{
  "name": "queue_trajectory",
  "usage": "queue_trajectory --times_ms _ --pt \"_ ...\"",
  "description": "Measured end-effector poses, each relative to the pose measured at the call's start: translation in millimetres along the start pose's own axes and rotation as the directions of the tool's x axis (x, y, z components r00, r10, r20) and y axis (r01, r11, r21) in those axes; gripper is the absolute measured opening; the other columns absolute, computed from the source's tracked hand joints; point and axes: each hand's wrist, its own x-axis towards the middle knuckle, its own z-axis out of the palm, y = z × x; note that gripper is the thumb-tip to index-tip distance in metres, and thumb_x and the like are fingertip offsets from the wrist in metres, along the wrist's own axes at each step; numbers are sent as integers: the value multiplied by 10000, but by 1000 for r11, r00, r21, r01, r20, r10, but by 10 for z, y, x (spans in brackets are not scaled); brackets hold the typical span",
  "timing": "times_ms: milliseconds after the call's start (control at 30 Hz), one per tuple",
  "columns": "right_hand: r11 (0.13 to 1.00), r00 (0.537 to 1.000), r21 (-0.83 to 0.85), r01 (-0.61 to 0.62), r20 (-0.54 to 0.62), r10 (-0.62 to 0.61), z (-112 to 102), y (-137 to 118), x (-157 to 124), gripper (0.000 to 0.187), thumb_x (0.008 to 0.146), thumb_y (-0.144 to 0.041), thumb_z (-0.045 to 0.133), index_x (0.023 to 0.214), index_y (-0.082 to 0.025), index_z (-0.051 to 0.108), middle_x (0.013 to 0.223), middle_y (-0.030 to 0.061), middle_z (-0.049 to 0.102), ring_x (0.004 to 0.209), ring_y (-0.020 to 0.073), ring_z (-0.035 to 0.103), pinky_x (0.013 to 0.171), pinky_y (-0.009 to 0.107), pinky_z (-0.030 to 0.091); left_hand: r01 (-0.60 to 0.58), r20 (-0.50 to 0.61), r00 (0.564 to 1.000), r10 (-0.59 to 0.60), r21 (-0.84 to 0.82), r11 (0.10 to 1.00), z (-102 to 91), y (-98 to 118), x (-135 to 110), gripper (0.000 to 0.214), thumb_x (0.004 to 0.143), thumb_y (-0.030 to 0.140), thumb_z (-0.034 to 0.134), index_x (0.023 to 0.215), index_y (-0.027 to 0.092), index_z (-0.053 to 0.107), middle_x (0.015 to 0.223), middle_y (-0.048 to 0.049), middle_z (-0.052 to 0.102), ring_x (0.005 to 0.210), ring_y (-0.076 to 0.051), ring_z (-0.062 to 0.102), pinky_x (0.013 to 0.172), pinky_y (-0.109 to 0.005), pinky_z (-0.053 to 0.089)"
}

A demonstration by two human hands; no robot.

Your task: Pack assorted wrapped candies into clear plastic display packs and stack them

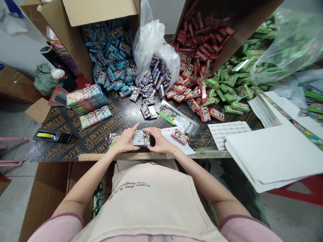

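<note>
Near the table's front edge, my left hand [127,139] and my right hand [158,141] grip a clear-wrapped pack [138,138] from its two sides. The pack has a colourful print and a white barcode label. Thumbs lie along its near edge, with fingers at the far edge; part of it is hidden under my left hand. A small red box [180,136] rests on white paper [185,148] to the right of my right hand. Beyond my hands lie a few purple boxes [145,111] and a flat clear bag with a printed card [174,116].
At the back are heaps of small blue boxes [111,64], red boxes [202,50] and green boxes [234,82]. On the left stand stacked wrapped packs [87,99] and a tape dispenser [52,136]. White sheets [275,151] overhang the front edge at right, beside a label sheet [228,132].
</note>
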Motion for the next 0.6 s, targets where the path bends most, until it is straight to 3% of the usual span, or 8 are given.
queue_trajectory --times_ms 100,167,267,333,467,600 --pt "997 986 9 -74 -146 75 31 -17 -41 823 724 -387 689 1434 -215 312 1392 146 501 1271 314 464 1027 480 310 52 -51 997 -51 21 998 0 -31 9 1160 605 346 793 1519 197 95 1262 -129 556 1133 -306 526 980 -447 398" --pt "990 959 18 -143 -245 143 65 -63 -73 786 792 -435 653 1451 -218 283 1289 134 596 1234 300 505 1036 486 282 78 -80 994 -75 34 996 2 -47 24 1161 609 371 792 1519 195 92 1243 -126 566 1120 -307 531 966 -445 405" --pt "991 969 53 -120 -211 129 88 -103 -72 596 918 -391 512 1451 -247 287 1123 79 695 1148 250 575 1049 469 248 60 -81 995 -56 49 997 24 -43 59 1169 606 383 796 1517 190 90 1235 -120 569 1106 -297 532 961 -430 407" --pt "991 967 35 -128 -215 133 55 -49 0 530 946 -383 461 1440 -255 315 1123 69 694 1134 243 576 1041 460 256 56 -75 996 -51 70 996 50 -32 88 1166 605 383 796 1515 180 95 1234 -122 567 1097 -294 529 956 -426 408" --pt "922 869 -141 -362 -408 279 -66 279 325 654 844 -525 581 1391 -203 423 1195 137 614 1148 322 511 993 487 304 96 -63 994 -87 157 983 112 -21 156 1112 619 361 780 1505 165 136 1254 -147 548 1105 -312 520 941 -439 411" --pt "850 857 -289 -441 -416 303 -126 663 753 827 717 -615 680 1393 -206 438 1312 184 489 1201 374 436 995 538 294 90 5 995 -95 267 960 173 -9 209 1009 620 359 771 1469 163 263 1267 -163 531 1168 -346 483 967 -475 385"
